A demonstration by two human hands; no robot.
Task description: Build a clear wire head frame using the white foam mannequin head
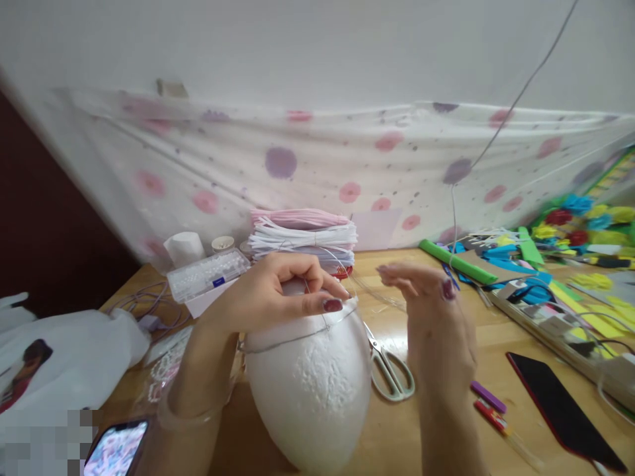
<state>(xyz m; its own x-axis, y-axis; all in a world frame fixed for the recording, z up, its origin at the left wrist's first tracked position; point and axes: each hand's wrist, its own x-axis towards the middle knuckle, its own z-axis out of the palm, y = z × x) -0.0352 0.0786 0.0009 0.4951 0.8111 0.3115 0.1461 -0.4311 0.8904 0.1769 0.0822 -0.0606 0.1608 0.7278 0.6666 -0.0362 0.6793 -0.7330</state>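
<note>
The left hand [278, 291] rests curled on top of the white foam egg [310, 390], its thumb and fingers pinched on a thin wire [297, 338] that circles the egg's upper part. The right hand [426, 297] hovers just beside it, fingers loosely spread; whether it holds the wire's fine end is hard to tell. The egg stands near the tabletop's [446, 423] front edge, scissors [389, 370] just beside it.
</note>
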